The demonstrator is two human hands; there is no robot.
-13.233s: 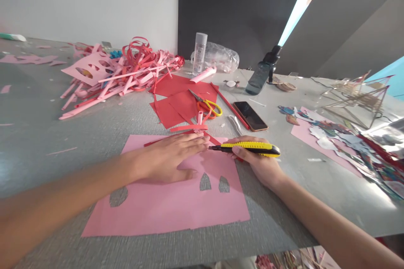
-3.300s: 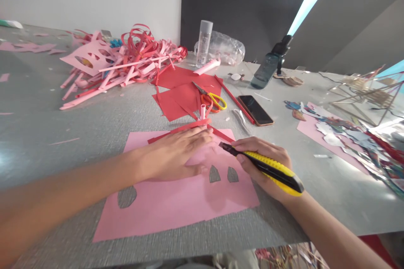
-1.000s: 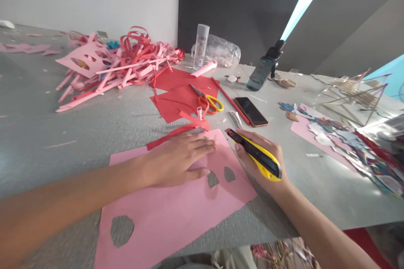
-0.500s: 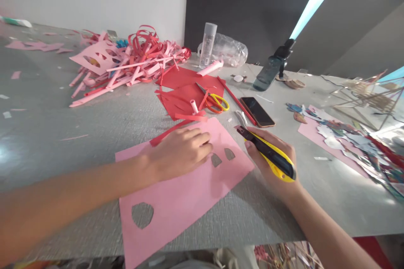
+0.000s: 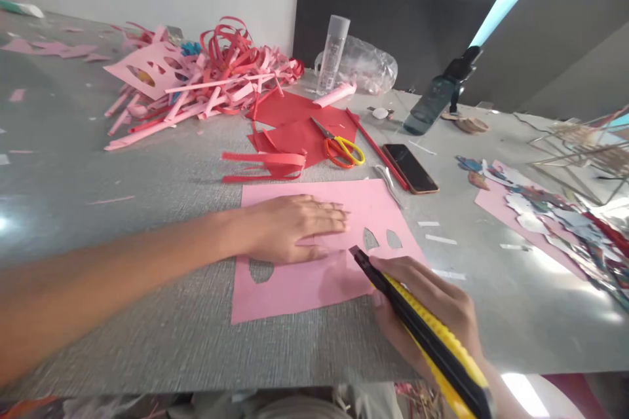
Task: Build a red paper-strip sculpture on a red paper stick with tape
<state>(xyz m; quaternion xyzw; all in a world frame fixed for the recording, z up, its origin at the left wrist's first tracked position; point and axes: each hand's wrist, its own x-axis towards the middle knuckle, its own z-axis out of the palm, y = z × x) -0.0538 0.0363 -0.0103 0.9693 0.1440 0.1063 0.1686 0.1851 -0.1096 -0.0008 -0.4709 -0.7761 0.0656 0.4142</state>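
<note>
The left hand [image 5: 295, 226] lies flat, fingers spread, pressing down on a pink paper sheet [image 5: 314, 281] on the grey tabletop [image 5: 122, 314]. The right hand [image 5: 432, 314] is closed round a yellow-and-black utility knife [image 5: 417, 327], whose tip meets the sheet just right of the left thumb, close below two small cut-out holes [image 5: 381, 239]. Beyond the left hand's fingers lie red paper strips [image 5: 265, 165], red sheets, orange-and-yellow scissors [image 5: 341, 144] and a phone [image 5: 410, 169].
</note>
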